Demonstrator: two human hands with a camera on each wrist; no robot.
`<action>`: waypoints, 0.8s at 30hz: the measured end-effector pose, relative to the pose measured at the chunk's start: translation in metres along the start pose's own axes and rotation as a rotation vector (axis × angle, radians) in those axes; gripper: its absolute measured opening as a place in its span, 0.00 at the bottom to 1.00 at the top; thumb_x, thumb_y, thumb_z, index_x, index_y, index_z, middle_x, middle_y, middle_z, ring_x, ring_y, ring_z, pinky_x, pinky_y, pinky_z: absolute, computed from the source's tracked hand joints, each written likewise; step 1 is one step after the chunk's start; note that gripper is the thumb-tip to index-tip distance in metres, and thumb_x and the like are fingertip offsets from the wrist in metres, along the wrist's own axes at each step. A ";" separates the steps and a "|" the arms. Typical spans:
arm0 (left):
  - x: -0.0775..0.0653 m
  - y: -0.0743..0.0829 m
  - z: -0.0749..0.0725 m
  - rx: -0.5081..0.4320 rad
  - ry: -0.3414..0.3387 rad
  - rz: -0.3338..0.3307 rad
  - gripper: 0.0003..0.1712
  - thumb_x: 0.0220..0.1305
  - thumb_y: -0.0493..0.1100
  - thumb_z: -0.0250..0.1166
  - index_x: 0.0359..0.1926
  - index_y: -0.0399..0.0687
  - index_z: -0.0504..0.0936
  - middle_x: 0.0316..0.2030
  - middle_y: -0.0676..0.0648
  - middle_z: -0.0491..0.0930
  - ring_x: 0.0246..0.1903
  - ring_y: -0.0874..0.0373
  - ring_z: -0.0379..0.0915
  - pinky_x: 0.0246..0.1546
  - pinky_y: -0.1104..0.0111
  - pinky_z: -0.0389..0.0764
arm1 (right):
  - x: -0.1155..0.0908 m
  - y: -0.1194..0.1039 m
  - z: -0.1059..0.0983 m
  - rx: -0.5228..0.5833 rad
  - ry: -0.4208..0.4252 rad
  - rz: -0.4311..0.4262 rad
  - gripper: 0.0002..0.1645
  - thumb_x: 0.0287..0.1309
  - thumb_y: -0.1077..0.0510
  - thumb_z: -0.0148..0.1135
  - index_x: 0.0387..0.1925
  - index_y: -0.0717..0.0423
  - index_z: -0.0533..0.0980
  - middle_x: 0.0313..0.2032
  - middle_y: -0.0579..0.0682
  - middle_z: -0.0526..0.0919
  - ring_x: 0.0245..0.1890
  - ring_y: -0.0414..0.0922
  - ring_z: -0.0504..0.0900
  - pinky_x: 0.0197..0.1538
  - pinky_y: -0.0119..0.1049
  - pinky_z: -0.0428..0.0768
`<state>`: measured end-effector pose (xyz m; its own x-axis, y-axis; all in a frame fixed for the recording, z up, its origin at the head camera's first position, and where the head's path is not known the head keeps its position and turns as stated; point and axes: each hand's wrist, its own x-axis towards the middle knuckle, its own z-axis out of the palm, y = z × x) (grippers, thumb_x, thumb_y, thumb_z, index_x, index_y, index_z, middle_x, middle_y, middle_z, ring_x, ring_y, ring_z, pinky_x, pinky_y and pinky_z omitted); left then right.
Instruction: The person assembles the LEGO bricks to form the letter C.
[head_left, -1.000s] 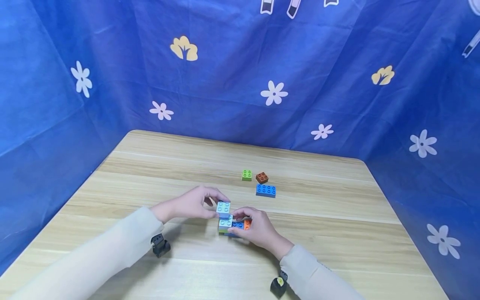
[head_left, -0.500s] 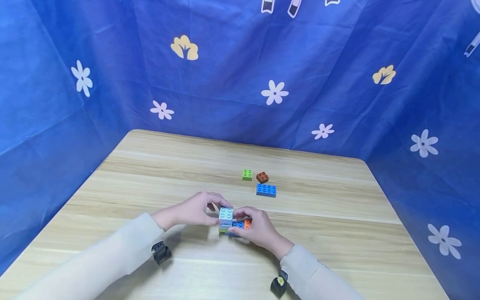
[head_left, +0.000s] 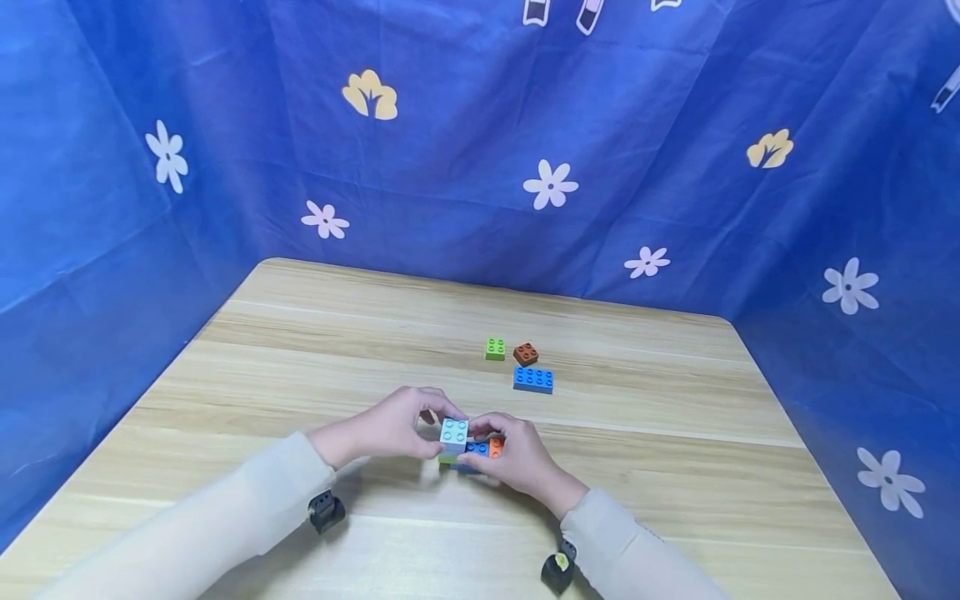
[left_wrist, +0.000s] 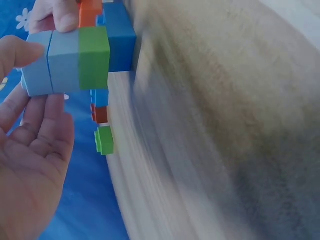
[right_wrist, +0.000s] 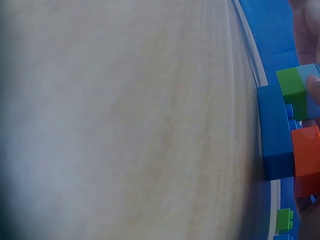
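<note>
My left hand point(head_left: 393, 423) pinches a light blue brick point(left_wrist: 37, 75) between thumb and fingers. That brick sits on a second light blue brick point(left_wrist: 65, 62), with a thin seam between them. Under these is a green brick point(left_wrist: 94, 57), on one end of a long blue brick point(left_wrist: 121, 42) on the table. An orange brick point(right_wrist: 306, 160) sits on the blue brick's other end. My right hand point(head_left: 517, 458) steadies the stack from the right, its thumb against the lower light blue brick; its far fingers are partly hidden.
Behind the hands lie a loose lime green brick point(head_left: 495, 349), a reddish-brown brick point(head_left: 527, 354) and a blue brick point(head_left: 533, 380). A wooden table point(head_left: 360, 325) carries everything. Blue patterned cloth point(head_left: 465, 225) hangs behind and at both sides.
The left hand has lowered the upper light blue brick, bringing it slightly right, from above the stack onto the other light blue brick. The right hand has stayed in place.
</note>
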<state>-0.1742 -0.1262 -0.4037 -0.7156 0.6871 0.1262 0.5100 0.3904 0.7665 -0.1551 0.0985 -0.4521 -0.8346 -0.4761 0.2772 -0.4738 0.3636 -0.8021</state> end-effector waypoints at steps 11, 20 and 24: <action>-0.001 0.002 0.002 0.088 0.020 0.030 0.21 0.45 0.35 0.73 0.45 0.42 0.83 0.37 0.56 0.80 0.37 0.62 0.76 0.43 0.64 0.79 | -0.001 0.003 0.001 -0.004 0.006 -0.013 0.21 0.45 0.56 0.76 0.41 0.57 0.79 0.37 0.46 0.83 0.38 0.38 0.81 0.44 0.31 0.80; 0.000 0.004 0.000 0.121 0.005 0.028 0.21 0.45 0.36 0.73 0.44 0.45 0.82 0.39 0.57 0.80 0.37 0.64 0.76 0.43 0.67 0.78 | -0.002 0.002 0.002 -0.005 0.011 -0.041 0.22 0.45 0.53 0.76 0.42 0.55 0.78 0.38 0.45 0.83 0.39 0.39 0.81 0.45 0.33 0.80; 0.000 0.005 0.001 0.119 0.005 0.028 0.21 0.45 0.36 0.73 0.44 0.46 0.82 0.38 0.59 0.81 0.37 0.64 0.76 0.43 0.66 0.78 | -0.002 0.001 0.002 0.030 0.015 -0.048 0.24 0.45 0.53 0.76 0.44 0.53 0.76 0.41 0.43 0.82 0.40 0.41 0.81 0.47 0.33 0.80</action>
<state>-0.1712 -0.1242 -0.4004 -0.7025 0.6957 0.1496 0.5826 0.4415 0.6824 -0.1534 0.0979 -0.4542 -0.8155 -0.4800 0.3234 -0.5047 0.3162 -0.8033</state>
